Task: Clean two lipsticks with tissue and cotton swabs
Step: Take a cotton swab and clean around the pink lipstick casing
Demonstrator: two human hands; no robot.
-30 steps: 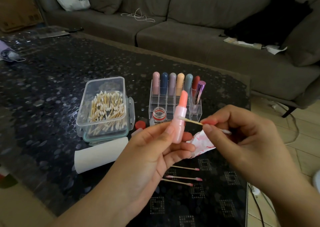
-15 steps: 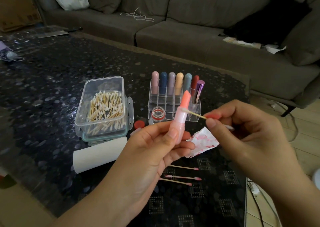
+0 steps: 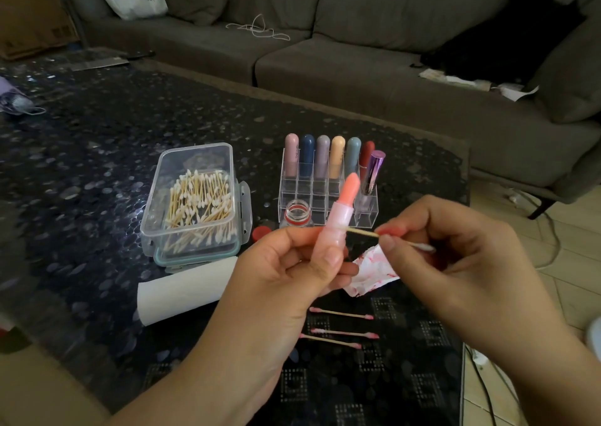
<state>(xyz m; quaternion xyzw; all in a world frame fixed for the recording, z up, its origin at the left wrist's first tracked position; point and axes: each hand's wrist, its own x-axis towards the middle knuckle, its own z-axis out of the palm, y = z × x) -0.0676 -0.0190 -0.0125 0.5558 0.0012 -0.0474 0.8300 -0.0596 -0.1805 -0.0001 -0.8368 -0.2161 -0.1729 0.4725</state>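
Pink and uncapped, the lipstick [image 3: 338, 221] stands nearly upright above the table [image 3: 97, 152], gripped around its lower tube by the left hand [image 3: 292, 273], thumb in front and fingers curled behind. The right hand [image 3: 455, 256] pinches a cotton swab [image 3: 390, 238] near its middle between thumb and forefinger; the swab lies almost level, its far tip touching the tube at the seam just above the left fingers, its clean white tip poking out to the right. A stained tissue [image 3: 370, 273] shows between the two hands; whether either holds it I cannot tell. Three used swabs [image 3: 341, 325] lie on the table below.

To do this step well, I judge the swab tip should stay pressed lightly into the groove while the left hand turns the tube slowly, so residue lifts all the way round. Keep the tip clear of the soft coral bullet above, which would smear or dent. Swap to the clean end once this one pinks
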